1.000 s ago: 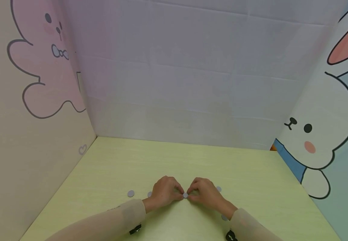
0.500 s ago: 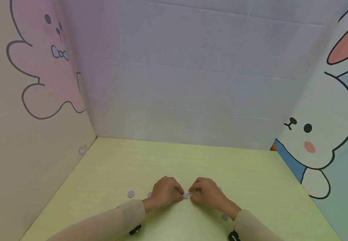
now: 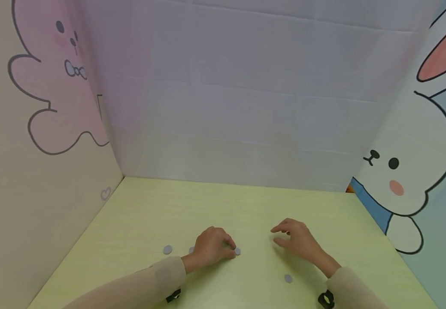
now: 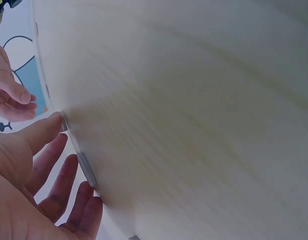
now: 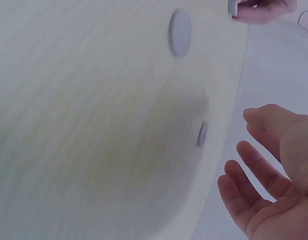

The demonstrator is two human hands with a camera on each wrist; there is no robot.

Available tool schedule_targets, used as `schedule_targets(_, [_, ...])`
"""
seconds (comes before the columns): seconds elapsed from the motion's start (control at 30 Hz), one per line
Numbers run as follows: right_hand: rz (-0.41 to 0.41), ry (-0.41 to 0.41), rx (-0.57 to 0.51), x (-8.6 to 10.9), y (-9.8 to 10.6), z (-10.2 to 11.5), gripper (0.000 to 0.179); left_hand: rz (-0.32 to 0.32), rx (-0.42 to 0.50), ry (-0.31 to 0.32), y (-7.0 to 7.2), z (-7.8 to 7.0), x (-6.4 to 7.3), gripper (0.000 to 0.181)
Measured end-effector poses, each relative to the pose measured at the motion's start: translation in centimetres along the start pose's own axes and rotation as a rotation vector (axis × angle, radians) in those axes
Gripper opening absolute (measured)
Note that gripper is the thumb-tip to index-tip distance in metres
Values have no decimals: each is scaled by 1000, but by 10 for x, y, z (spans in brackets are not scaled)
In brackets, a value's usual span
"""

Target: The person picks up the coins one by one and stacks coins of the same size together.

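My left hand [image 3: 212,245] rests on the table, its thumb and index finger pinching the edge of a small grey disc [image 3: 238,251]. In the left wrist view that disc [image 4: 63,121] stands at the thumb tip and looks thick; whether it is one disc or a stack I cannot tell. My right hand [image 3: 299,241] hovers over the table to the right, fingers loosely bent and apart, holding nothing. Below it lies a grey disc [image 3: 288,278]. Another disc [image 5: 202,134] shows near the right fingers in the right wrist view; in the head view the hand hides it.
Left of the left hand lie a grey disc [image 3: 167,249] and a partly covered disc [image 3: 191,249]. The pale yellow table [image 3: 207,201] ends at a plain back wall [image 3: 223,107]. Side walls carry a pink cartoon figure [image 3: 58,107] and a white rabbit [image 3: 404,171].
My right hand has let go of the middle disc and moved right and slightly away from me, now covering the far right disc. The left hand has stayed at the middle disc.
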State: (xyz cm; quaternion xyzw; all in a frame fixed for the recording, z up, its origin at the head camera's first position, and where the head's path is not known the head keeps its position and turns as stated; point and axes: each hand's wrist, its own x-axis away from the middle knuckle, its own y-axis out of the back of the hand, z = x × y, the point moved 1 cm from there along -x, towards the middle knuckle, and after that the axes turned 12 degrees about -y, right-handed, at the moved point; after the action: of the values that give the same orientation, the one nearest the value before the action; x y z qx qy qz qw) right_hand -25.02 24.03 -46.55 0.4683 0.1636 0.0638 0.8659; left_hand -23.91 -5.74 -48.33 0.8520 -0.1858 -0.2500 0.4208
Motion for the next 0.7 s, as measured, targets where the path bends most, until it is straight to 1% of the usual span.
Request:
schedule_targets(0.13, [-4, -58, -7, 4, 6, -15, 18, -5, -1, -4, 0, 0, 0, 13])
schedule_targets(0.4, [59, -148, -19, 8, 7, -35, 19, -10, -1, -3, -1, 0, 1, 12])
schedule_targets(0.57, [114, -153, -19, 9, 4, -41, 24, -9, 3, -1, -1, 0, 2, 11])
schedule_targets(0.7, [134, -136, -14, 9, 2, -43, 23, -14, -6, -2, -2, 1, 1, 11])
